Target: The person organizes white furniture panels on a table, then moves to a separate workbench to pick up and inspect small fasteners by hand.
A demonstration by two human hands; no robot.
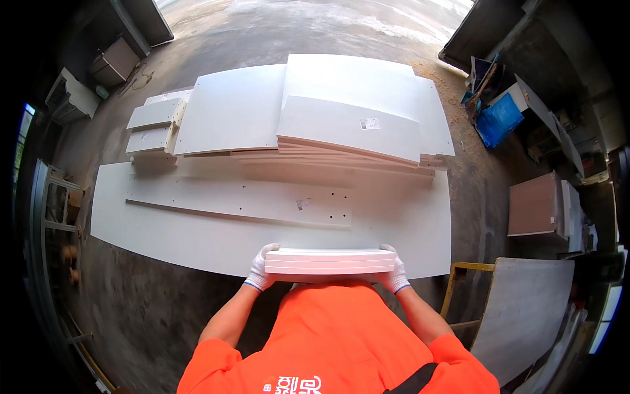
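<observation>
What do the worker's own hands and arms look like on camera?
The left hand and right hand wear white gloves, apparently knitted, with blue cuff edges. Beyond them, the forearms are bare up to bright orange sleeves. I see no cables on the arms.

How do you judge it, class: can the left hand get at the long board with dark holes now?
Probably not while the left hand grips the short stack of boards; freed, likely yes, as nothing stands between it and the long board.
</observation>
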